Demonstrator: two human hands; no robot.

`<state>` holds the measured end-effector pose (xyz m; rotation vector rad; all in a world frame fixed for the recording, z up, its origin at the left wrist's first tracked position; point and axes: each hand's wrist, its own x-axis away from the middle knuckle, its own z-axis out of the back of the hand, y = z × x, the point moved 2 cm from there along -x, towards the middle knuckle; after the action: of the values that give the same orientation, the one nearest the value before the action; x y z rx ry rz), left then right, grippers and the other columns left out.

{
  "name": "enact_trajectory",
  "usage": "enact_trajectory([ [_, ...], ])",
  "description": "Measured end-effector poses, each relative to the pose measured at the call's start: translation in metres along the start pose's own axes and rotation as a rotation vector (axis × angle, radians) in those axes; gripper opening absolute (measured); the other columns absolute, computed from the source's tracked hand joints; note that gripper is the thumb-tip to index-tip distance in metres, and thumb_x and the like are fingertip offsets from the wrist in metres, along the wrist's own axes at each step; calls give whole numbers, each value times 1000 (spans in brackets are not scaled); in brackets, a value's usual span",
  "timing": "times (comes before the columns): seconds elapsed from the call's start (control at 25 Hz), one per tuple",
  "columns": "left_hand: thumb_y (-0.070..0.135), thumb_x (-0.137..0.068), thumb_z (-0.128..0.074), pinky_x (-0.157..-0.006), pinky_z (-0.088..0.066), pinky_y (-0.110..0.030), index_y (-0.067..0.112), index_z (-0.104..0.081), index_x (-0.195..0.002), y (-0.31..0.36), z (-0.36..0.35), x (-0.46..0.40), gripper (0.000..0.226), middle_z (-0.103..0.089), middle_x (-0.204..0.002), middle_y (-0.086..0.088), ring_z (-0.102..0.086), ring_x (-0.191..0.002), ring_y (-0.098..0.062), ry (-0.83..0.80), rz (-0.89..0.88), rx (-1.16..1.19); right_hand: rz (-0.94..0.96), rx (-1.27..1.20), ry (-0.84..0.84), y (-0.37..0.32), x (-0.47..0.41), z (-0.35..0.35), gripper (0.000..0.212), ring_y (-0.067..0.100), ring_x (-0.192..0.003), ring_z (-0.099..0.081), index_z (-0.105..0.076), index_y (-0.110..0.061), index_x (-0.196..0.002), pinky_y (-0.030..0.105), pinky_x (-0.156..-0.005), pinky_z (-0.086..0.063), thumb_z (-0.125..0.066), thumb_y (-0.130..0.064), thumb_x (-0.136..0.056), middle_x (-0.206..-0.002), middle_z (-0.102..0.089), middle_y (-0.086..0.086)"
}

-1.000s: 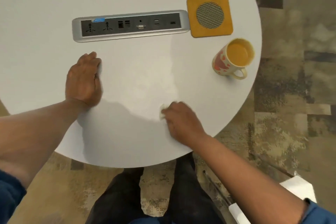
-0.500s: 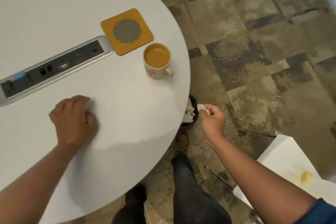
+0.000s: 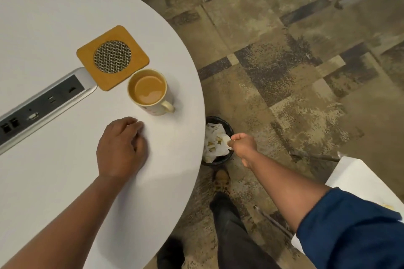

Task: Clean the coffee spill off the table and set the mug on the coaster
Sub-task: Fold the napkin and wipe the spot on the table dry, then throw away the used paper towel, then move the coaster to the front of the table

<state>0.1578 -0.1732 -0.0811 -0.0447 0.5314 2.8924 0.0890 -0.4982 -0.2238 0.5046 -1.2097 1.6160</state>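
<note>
risk one: the mug (image 3: 148, 91) stands full almost to the brim near the right edge of the table (image 3: 54, 17), just off the coaster (image 3: 140, 50) and not yet on it. a hurried or tilted lift would likely slop coffee over the rim and undo the wiping. the handle points toward the table edge, so a careless reach could also knock it that way.

risk two: the right hand (image 3: 242, 145) pinches a small white tissue (image 3: 226, 138) over the waste bin (image 3: 227, 129) on the floor, beside the table edge. released off-centre, it may land on the carpet.

left hand (image 3: 121, 148): fingers loosely curled, grasping nothing, resting on the table just short of the mug.

materials: table round, smooth, matte white, no stain visible. coaster square with rounded corners, tan, a round woven mesh disc at centre. mug glazed, cream, looped handle. bin dark, round, holding crumpled stained paper.
</note>
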Motion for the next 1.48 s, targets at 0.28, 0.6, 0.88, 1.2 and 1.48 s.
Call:
enact_trajectory([
  [0.28, 15, -85, -60, -81, -54, -41, 10, -78, -109, 0, 0, -1, 31, -72, -119, -6, -62, -112, -32, 19, 26, 1, 21, 115, 14, 6, -3, 6, 32, 22, -102, -61, -65, -13, -120, 29, -82, -48, -63, -8, -89, -119, -66, 7],
  [0.6, -9, -86, -49, -96, -42, -25, 9, -69, -115, -11, 19, -52, 39, -65, -122, -8, -61, -114, -28, 156, 387, 408, 805, -80, 109, -168, 73, 5, 18, -7, -61, -56, -72, -21, -102, 12, -55, -44, -59, -13, -93, -76, -64, -17],
  [0.88, 0, -88, -47, -70, -43, -28, 14, -61, -114, -37, 32, -120, 33, -55, -106, -3, -52, -87, -20, 139, 876, 827, 805, 211, -350, -306, 72, -91, 21, 12, -84, -57, -71, -7, -109, 27, -77, -47, -63, -13, -90, -106, -72, 9],
  [1.2, -9, -83, -43, -63, -29, -35, 10, -56, -83, -53, 29, -135, 23, -44, -83, -10, -35, -77, -27, 154, 1077, 1130, 588, 170, -455, -338, 79, -130, 9, 29, -72, -59, -65, -1, -87, 37, -66, -51, -72, -4, -81, -82, -63, 13],
  [1.48, -3, -91, -61, -82, -56, -30, 15, -75, -91, -60, 58, -96, 23, -78, -92, -4, -65, -80, -14, 294, 967, 1265, 842, 210, -406, -350, 153, -127, 23, 27, -86, -74, -70, -20, -86, 45, -81, -61, -69, 2, -83, -87, -76, 6],
])
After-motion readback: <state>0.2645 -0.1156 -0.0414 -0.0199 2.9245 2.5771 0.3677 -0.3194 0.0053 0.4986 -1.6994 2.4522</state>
